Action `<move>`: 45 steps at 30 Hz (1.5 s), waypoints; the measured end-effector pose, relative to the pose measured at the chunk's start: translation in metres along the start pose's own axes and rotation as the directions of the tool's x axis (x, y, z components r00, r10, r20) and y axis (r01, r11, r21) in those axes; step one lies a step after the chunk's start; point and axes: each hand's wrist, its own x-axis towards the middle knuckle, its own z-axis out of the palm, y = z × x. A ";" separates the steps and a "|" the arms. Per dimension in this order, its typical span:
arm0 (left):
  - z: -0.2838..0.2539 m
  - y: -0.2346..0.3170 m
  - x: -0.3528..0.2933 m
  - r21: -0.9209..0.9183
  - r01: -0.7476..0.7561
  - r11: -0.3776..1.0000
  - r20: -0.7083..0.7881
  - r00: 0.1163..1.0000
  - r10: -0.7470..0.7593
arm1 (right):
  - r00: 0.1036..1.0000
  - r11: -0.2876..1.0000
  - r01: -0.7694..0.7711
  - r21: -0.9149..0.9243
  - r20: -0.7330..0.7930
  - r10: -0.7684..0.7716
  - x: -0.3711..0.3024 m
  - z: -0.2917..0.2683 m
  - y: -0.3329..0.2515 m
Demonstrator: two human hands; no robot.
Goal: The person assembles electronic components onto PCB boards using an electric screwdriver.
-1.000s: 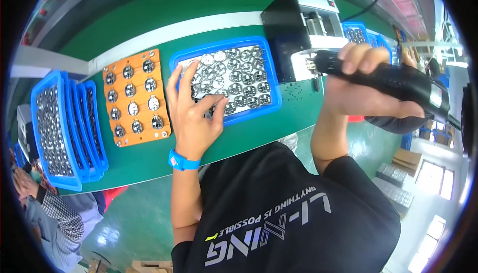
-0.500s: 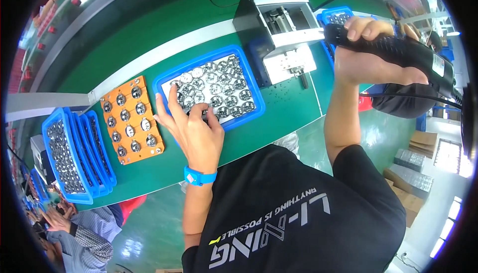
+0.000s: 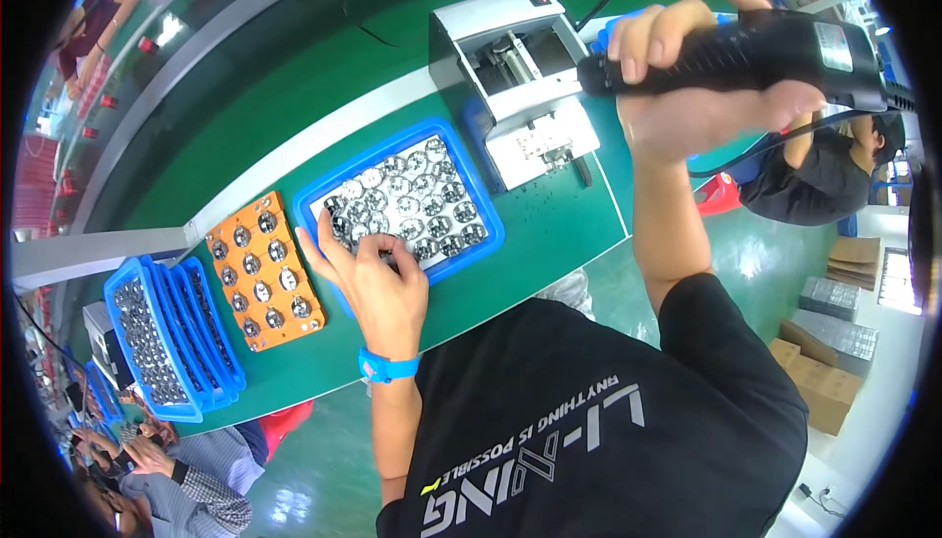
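My right hand is wrapped around a black corded electric screwdriver, raised high at the right, its front end pointing left. My left hand, with a blue wrist strap, reaches over the near left side of a blue tray. Its fingers are spread, one fingertip touching a small round metallic part; the thumb and forefinger are bent down among the parts. Several such parts lie on the tray's white lining. An orange fixture plate left of the tray holds rows of similar round parts.
A grey-and-black screw feeder stands right of the tray, with small dark bits scattered before it. Stacked blue trays of parts stand at the far left. The screwdriver's cable hangs at the right. Other people work nearby.
The view has shifted a little. My right hand has brought the screwdriver leftward, closer to the screw feeder. My left hand stays over the tray, its fingers slightly moved among the parts.
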 end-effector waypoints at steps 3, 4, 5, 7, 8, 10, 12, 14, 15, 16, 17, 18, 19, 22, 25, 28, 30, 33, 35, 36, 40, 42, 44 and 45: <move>-0.001 0.000 -0.003 0.003 0.047 0.999 0.054 0.997 -0.047 | 0.954 0.967 -0.237 0.099 -0.165 0.251 -0.013 0.014 -0.015; -0.001 -0.001 -0.001 0.008 0.039 0.999 0.047 0.998 -0.040 | 0.956 0.968 -0.227 0.104 -0.167 0.242 -0.018 0.016 -0.014; -0.002 0.000 -0.002 0.002 0.051 0.999 0.048 0.998 -0.052 | 0.928 0.949 -0.311 0.049 -0.201 0.314 -0.024 0.017 -0.017; -0.002 0.002 -0.002 0.004 0.067 0.998 0.046 0.997 -0.067 | 0.888 0.912 -0.410 -0.018 -0.234 0.395 -0.035 0.018 -0.017; -0.003 0.002 -0.003 0.003 0.066 0.998 0.047 0.997 -0.066 | 0.889 0.912 -0.409 -0.018 -0.235 0.394 -0.040 0.015 -0.017; -0.003 0.002 -0.003 0.025 0.023 0.999 0.024 0.999 -0.023 | 0.918 0.930 -0.362 0.066 -0.148 0.368 -0.047 0.007 -0.017; -0.003 0.005 -0.003 0.030 0.016 0.999 0.029 0.999 -0.017 | 0.927 0.936 -0.348 0.046 -0.132 0.351 -0.047 0.006 -0.016; -0.002 0.005 -0.002 0.035 0.012 0.999 0.035 0.999 -0.013 | 0.920 0.928 -0.372 -0.012 -0.141 0.367 -0.049 0.005 -0.016; 0.000 0.004 -0.002 0.012 0.036 0.999 0.045 0.998 -0.037 | 0.917 0.926 -0.377 -0.009 -0.139 0.373 -0.051 0.005 -0.014; 0.000 0.003 -0.001 -0.012 0.060 0.998 0.054 0.997 -0.060 | 0.911 0.914 -0.400 -0.066 -0.142 0.388 -0.054 0.004 -0.011; 0.002 0.003 0.000 -0.019 0.061 0.998 0.049 0.997 -0.060 | 0.904 0.899 -0.419 -0.125 -0.146 0.402 -0.057 0.003 -0.009; 0.002 0.003 0.000 -0.017 0.065 0.998 0.050 0.997 -0.064 | 0.903 0.898 -0.423 -0.123 -0.145 0.405 -0.060 0.002 -0.007; 0.002 0.003 -0.001 -0.021 0.060 0.998 0.048 0.997 -0.059 | 0.899 0.895 -0.428 -0.126 -0.158 0.408 -0.063 0.002 -0.006; 0.004 0.003 -0.002 -0.018 0.062 0.998 0.038 0.997 -0.061 | 0.891 0.886 -0.442 -0.140 -0.180 0.416 -0.067 0.003 -0.004; 0.003 0.004 -0.001 -0.016 0.064 0.998 0.032 0.997 -0.063 | 0.899 0.879 -0.434 -0.197 -0.158 0.409 -0.067 0.006 -0.005; 0.002 0.004 -0.003 -0.013 0.065 0.998 0.028 0.998 -0.065 | 0.885 0.851 -0.465 -0.245 -0.107 0.453 -0.066 0.008 -0.007; 0.001 0.006 -0.001 -0.009 0.063 0.998 0.019 0.998 -0.063 | 0.855 0.817 -0.512 -0.266 -0.074 0.512 -0.066 0.009 -0.010; -0.010 0.026 0.021 -0.219 -0.118 0.969 -0.138 0.986 0.089 | 0.855 0.827 -0.517 -0.222 -0.097 0.509 -0.070 0.009 -0.018; -0.014 0.048 0.054 -0.341 -0.340 0.877 -0.254 0.931 0.262 | 0.854 0.840 -0.517 -0.164 -0.169 0.492 -0.074 0.008 -0.020; -0.014 0.060 0.073 -0.356 -0.455 0.816 -0.320 0.880 0.351 | 0.853 0.839 -0.519 -0.165 -0.169 0.494 -0.074 0.009 -0.022; 0.004 0.087 0.131 -0.324 -0.645 0.692 -0.333 0.762 0.555 | 0.867 0.896 -0.433 0.095 -0.228 0.443 -0.073 0.014 -0.024; 0.010 0.084 0.131 -0.376 -0.580 0.723 -0.289 0.815 0.503 | 0.876 0.904 -0.409 0.125 -0.226 0.427 -0.071 0.013 -0.026; 0.009 0.077 0.128 -0.423 -0.502 0.754 -0.236 0.865 0.443 | 0.884 0.904 -0.394 0.166 -0.200 0.422 -0.069 0.015 -0.024; 0.003 0.066 0.121 -0.455 -0.488 0.745 -0.253 0.873 0.417 | 0.877 0.903 -0.393 0.176 -0.225 0.425 -0.067 0.018 -0.024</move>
